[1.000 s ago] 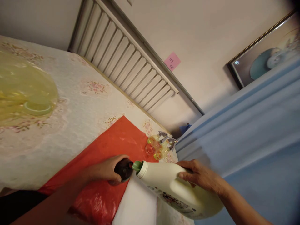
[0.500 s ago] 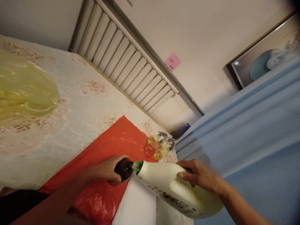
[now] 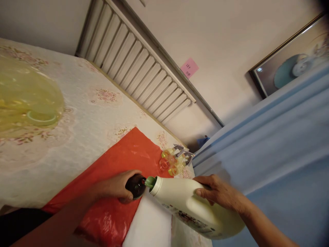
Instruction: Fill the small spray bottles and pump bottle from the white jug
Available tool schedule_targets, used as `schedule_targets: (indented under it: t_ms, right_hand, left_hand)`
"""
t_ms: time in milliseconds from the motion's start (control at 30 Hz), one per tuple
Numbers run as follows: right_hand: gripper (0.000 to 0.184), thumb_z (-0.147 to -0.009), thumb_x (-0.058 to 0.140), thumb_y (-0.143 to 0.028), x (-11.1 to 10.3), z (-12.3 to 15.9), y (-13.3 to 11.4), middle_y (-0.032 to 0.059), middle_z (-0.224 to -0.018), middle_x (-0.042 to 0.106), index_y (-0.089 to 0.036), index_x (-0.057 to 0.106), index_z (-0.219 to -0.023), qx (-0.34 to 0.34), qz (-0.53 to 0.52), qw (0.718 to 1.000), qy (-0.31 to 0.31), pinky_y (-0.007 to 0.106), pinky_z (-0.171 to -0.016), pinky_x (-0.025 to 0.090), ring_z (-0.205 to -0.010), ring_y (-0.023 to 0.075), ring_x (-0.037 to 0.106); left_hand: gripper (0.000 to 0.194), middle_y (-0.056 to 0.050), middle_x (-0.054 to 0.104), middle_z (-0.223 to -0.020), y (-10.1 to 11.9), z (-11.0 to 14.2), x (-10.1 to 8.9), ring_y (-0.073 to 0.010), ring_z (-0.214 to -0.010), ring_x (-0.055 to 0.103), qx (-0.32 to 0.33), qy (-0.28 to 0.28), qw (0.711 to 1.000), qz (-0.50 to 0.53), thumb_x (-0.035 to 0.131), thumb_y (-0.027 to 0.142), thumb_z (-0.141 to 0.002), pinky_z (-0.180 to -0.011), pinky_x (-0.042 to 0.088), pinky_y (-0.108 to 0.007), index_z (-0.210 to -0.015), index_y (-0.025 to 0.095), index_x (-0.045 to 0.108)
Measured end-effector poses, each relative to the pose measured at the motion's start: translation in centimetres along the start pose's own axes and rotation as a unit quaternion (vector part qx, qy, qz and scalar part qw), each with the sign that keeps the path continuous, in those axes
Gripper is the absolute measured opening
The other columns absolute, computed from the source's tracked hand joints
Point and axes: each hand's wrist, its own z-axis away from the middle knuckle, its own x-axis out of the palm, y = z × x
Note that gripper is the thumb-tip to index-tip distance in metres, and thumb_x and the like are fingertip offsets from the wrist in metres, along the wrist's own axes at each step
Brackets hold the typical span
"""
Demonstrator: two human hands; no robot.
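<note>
My left hand [image 3: 123, 187] is wrapped round a dark bottle [image 3: 135, 187], its mouth facing right. In my right hand [image 3: 216, 192] is a large cream detergent jug [image 3: 180, 195], gripped at its handle and tilted with the neck to the left. The jug's green spout [image 3: 150, 182] meets the mouth of the dark bottle. Whether liquid runs between them I cannot make out. Beneath the bottle lies a red plastic sheet [image 3: 138, 151], with a white block-like thing [image 3: 149, 219] beside it, partly under the jug.
Several small clear spray bottles [image 3: 176, 161] with grey triggers stand past the sheet. A yellow translucent bowl-like container [image 3: 28, 99] sits at left on the floral tablecloth [image 3: 84, 133]. Behind the table are a radiator [image 3: 136, 61] and, at right, a blue curtain [image 3: 277, 154].
</note>
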Motion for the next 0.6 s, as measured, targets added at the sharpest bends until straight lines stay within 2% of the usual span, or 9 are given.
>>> schedule_targets:
  t_ms: [267,600]
  right_hand:
    - [0.040,-0.091,0.056,-0.055,0.04,-0.06,0.31,0.0035,-0.082,0.068,-0.016,0.067,-0.096,-0.003,0.002,1.000,0.001,0.020,-0.049,0.040,-0.060,0.0125,0.056]
    - [0.037,-0.091,0.057,-0.052,0.00,-0.02,-0.01,0.0033,-0.080,0.066,-0.016,0.066,-0.093,-0.004,-0.004,1.000,0.003,0.020,-0.048,0.040,-0.059,0.0119,0.054]
  left_hand:
    - [0.074,-0.003,0.063,-0.094,-0.11,-0.10,-0.08,-0.0231,-0.072,0.062,0.006,0.003,1.000,-0.015,0.063,0.011,-0.051,-0.051,0.042,-0.028,-0.122,0.025,0.050]
    - [0.075,-0.003,0.064,-0.093,-0.44,-0.16,-0.21,-0.0216,-0.070,0.061,0.014,0.003,1.000,-0.010,0.063,0.009,-0.052,-0.051,0.042,-0.028,-0.125,0.025,0.050]
